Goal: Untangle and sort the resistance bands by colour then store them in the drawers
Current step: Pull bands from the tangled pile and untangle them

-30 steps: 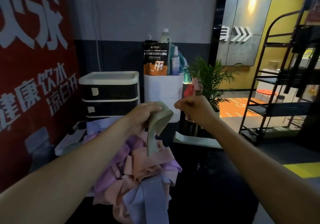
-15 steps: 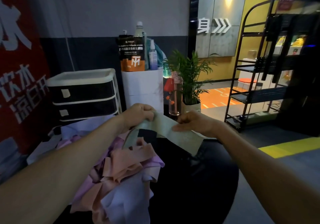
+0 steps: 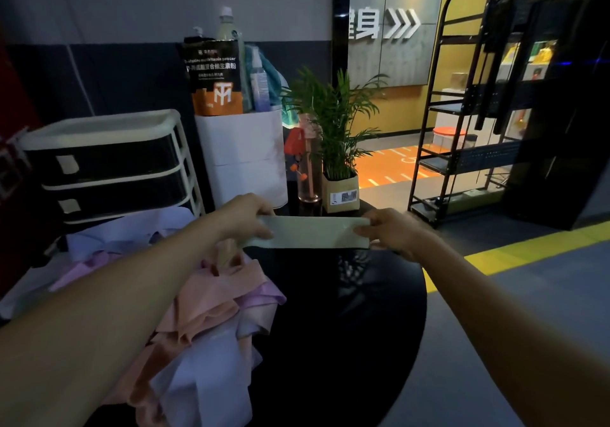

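A pale green resistance band is stretched flat and level above the round black table. My left hand grips its left end and my right hand pinches its right end. Below my left arm lies a tangled heap of bands in pink, lilac and pale lavender. A white drawer unit with dark drawers stands at the back left; its drawers are closed.
A white bin holding a supplement bag and bottles stands behind the table. A glass bottle and a potted plant sit at the table's far edge. A black metal shelf rack stands to the right, with a yellow floor stripe.
The green band went from hanging folded in my left hand to being held by both hands and pulled out flat and level. The camera view swung to the right.
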A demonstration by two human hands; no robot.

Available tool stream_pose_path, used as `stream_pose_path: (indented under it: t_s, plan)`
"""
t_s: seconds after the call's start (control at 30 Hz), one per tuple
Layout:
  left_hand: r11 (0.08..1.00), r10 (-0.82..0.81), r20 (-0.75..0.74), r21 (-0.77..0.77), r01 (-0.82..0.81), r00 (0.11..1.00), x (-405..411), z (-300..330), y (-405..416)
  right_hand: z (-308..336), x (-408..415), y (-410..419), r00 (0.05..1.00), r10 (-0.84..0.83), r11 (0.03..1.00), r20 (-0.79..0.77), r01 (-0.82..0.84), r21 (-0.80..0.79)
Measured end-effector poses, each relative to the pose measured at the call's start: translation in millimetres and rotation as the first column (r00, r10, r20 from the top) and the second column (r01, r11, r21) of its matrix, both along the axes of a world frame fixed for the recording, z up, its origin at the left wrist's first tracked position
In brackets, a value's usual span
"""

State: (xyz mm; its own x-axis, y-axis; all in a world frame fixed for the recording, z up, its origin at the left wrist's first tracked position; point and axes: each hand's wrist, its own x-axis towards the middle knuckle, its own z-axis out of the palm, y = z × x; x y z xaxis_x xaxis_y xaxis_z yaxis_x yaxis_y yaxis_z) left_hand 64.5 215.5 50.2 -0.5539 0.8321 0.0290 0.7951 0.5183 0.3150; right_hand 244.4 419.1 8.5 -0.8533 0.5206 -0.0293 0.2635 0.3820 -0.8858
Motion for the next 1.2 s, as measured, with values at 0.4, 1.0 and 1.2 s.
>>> stream_pose_path:
  t_s: [0.4,1.0,1.2]
  plan:
    - [0.991,0.11,-0.084,-0.068,-0.116,0.99,-44.2,-15.0,26.2,-19.7,-12.3,51.2,0.876,-0.456,0.86,-0.156,0.389,-0.329]
    - [0.782,0.367,0.419,0.344,-0.52,0.83,-84.9,-82.5,95.2,-57.9,-33.4,114.9,0.814,-0.574,0.792,-0.088,0.579,0.194]
    - [0.832,0.312,0.345,0.351,-0.43,0.885,-79.6,-95.5,106.0,-71.7,-40.0,121.7,0.829,-0.553,0.757,-0.084,0.542,0.365]
